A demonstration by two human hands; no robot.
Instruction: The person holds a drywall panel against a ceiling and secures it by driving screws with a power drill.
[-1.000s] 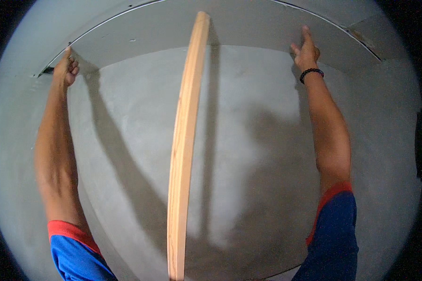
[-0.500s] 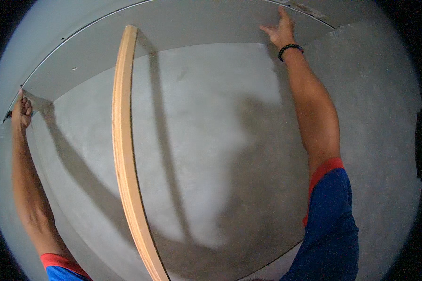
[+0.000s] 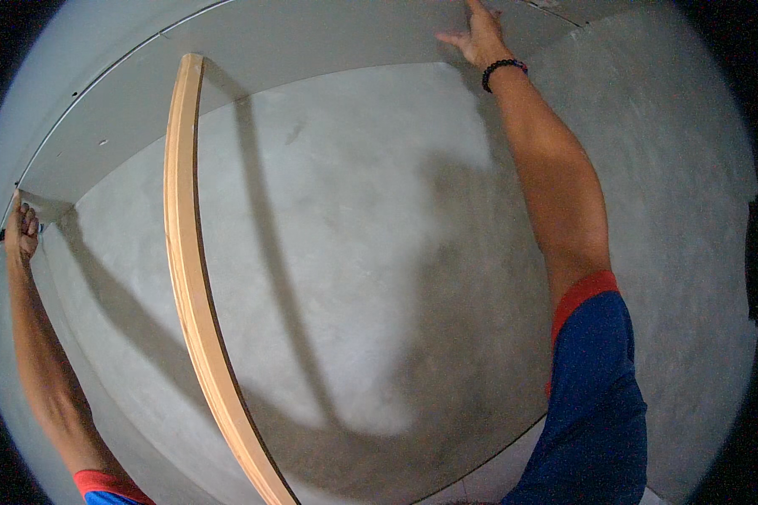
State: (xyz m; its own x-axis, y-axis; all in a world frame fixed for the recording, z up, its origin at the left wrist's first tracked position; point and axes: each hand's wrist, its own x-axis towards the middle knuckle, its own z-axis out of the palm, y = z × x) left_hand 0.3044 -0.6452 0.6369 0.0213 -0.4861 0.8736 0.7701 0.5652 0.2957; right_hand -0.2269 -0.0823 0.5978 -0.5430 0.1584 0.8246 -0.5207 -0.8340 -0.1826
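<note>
Grey wall (image 3: pixel 354 219) fills the background below an overhead panel (image 3: pixel 328 38) edged by a seam. A wooden post (image 3: pixel 184 194) rises to the panel's underside. Right hand (image 3: pixel 484 40) reaches the panel, thumb and index spread; left hand (image 3: pixel 25 229) is at its left end, index extended, others curled, any pinch undeterminable. Advisable: even upward pressure, fingertips clear of the seam.

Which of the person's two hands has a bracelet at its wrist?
The right hand, near the picture's top edge: a dark beaded bracelet circles its wrist, while the left hand has none.
</note>
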